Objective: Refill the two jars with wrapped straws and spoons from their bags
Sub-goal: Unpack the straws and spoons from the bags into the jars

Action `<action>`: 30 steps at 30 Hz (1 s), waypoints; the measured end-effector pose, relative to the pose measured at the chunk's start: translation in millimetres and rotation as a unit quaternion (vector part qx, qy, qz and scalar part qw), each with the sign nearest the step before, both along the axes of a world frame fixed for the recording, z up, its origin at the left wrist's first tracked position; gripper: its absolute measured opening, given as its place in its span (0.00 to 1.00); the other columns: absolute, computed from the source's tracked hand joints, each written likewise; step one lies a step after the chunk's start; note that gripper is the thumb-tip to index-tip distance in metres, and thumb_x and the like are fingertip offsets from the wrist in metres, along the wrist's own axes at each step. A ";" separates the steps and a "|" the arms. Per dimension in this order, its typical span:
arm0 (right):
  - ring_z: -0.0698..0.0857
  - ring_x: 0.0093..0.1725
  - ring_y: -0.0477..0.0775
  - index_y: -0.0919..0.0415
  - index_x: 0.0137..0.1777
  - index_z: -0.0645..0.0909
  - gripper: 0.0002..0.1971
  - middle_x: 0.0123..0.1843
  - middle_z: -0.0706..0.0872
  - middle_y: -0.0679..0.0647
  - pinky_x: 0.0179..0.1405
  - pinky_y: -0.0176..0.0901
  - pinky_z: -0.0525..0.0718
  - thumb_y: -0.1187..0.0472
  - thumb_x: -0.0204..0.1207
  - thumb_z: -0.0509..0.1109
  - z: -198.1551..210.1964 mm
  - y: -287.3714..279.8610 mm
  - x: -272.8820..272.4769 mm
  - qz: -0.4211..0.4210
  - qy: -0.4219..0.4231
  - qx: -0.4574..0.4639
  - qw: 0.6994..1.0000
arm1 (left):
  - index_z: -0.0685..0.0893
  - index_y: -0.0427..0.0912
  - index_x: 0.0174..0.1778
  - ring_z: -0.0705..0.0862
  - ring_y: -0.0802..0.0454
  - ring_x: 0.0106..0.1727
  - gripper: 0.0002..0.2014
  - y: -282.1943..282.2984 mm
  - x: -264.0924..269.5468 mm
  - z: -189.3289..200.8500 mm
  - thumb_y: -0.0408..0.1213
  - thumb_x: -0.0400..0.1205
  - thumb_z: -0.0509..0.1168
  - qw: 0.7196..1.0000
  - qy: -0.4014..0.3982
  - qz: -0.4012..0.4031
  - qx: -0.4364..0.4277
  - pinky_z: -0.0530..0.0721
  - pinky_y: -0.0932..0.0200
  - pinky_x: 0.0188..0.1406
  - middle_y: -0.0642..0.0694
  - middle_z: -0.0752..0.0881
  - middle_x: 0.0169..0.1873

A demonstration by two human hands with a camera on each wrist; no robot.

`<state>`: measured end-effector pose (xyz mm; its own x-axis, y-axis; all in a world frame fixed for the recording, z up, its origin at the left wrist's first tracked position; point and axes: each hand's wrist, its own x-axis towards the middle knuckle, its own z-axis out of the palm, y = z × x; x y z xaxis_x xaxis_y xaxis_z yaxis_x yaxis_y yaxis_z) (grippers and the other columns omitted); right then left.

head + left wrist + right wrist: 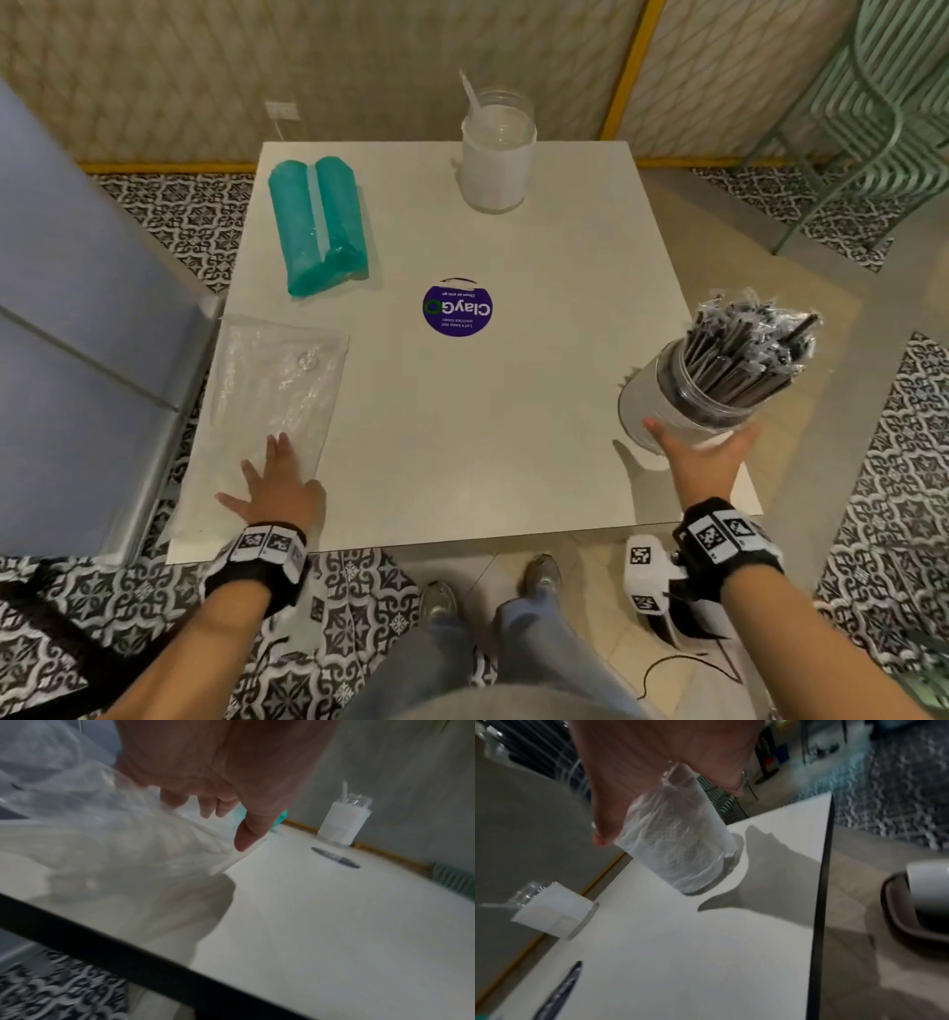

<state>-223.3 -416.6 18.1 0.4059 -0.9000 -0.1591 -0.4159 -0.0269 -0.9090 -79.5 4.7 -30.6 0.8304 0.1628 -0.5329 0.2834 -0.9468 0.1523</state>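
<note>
A glass jar (683, 406) packed with dark wrapped straws (744, 349) stands at the table's right edge. My right hand (703, 457) grips its lower wall, thumb on the left and fingers on the right; the right wrist view shows my palm (654, 760) against the jar (680, 850). My left hand (277, 483) lies flat with spread fingers on an empty clear plastic bag (272, 390) at the near left. A second jar (495, 159) at the back holds one white spoon (470, 92). A teal bag (318, 226) lies at the back left.
A purple round sticker (457, 310) marks the middle of the white table (513, 437). A blue cabinet (77, 308) stands close on the left, a green wire chair (873, 128) at the back right. A white device (652, 580) sits on the floor by my right wrist.
</note>
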 end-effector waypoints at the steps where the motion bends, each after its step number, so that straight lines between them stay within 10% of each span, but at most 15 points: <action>1: 0.60 0.77 0.44 0.63 0.83 0.44 0.63 0.84 0.57 0.59 0.76 0.37 0.56 0.58 0.58 0.87 -1.7 11.8 0.5 -0.027 0.001 0.018 0.999 | 0.39 0.50 0.82 0.40 0.41 0.84 0.41 -7.5 -5.3 5.9 0.39 0.79 0.58 1.000 -0.029 -0.002 -0.009 0.36 0.25 0.77 0.54 0.42 0.84; 4: 0.55 0.84 0.57 0.66 0.83 0.40 0.63 0.85 0.52 0.62 0.83 0.46 0.53 0.54 0.62 0.84 -7.5 55.3 10.2 -0.070 0.001 0.074 0.995 | 0.44 0.47 0.83 0.41 0.41 0.84 0.39 -41.3 -15.0 24.2 0.39 0.80 0.60 0.992 -0.100 -0.033 -0.076 0.35 0.31 0.77 0.50 0.43 0.84; 8: 0.53 0.84 0.55 0.60 0.84 0.41 0.52 0.87 0.46 0.56 0.68 0.23 0.56 0.61 0.72 0.77 -13.3 109.4 63.7 -0.016 -0.044 0.181 0.982 | 0.55 0.45 0.81 0.44 0.43 0.84 0.34 -99.7 20.6 35.5 0.36 0.80 0.62 0.968 -0.142 -0.070 -0.197 0.36 0.38 0.81 0.45 0.49 0.84; 10: 0.56 0.84 0.56 0.57 0.84 0.45 0.45 0.87 0.49 0.54 0.70 0.32 0.60 0.64 0.77 0.73 -11.8 119.6 111.2 0.067 -0.048 0.180 0.980 | 0.59 0.44 0.80 0.51 0.45 0.84 0.32 -126.5 60.2 47.1 0.34 0.80 0.62 0.957 -0.169 -0.063 -0.227 0.40 0.42 0.83 0.43 0.52 0.84; 18: 0.69 0.77 0.64 0.68 0.73 0.70 0.28 0.78 0.69 0.67 0.78 0.53 0.67 0.62 0.74 0.74 33.9 44.7 373.1 0.306 -0.055 -0.168 0.935 | 0.72 0.40 0.72 0.71 0.35 0.73 0.27 -145.7 289.8 65.2 0.35 0.75 0.67 0.946 -0.259 0.051 -0.188 0.64 0.38 0.76 0.34 0.72 0.73; 24: 0.59 0.83 0.57 0.59 0.73 0.72 0.21 0.78 0.70 0.57 0.81 0.63 0.41 0.54 0.82 0.62 26.6 -9.6 490.1 0.330 0.057 -0.311 0.889 | 0.59 0.40 0.79 0.70 0.30 0.72 0.42 -115.6 388.5 27.2 0.49 0.73 0.72 0.962 -0.115 0.200 -0.147 0.69 0.41 0.73 0.32 0.66 0.74; 30: 0.76 0.61 0.68 0.65 0.56 0.82 0.13 0.55 0.83 0.67 0.62 0.56 0.66 0.63 0.83 0.57 16.7 -22.6 499.6 0.342 0.129 -0.401 0.840 | 0.51 0.39 0.79 0.74 0.36 0.72 0.55 -129.9 407.4 0.9 0.47 0.64 0.79 0.929 -0.093 0.293 -0.208 0.72 0.42 0.73 0.36 0.72 0.74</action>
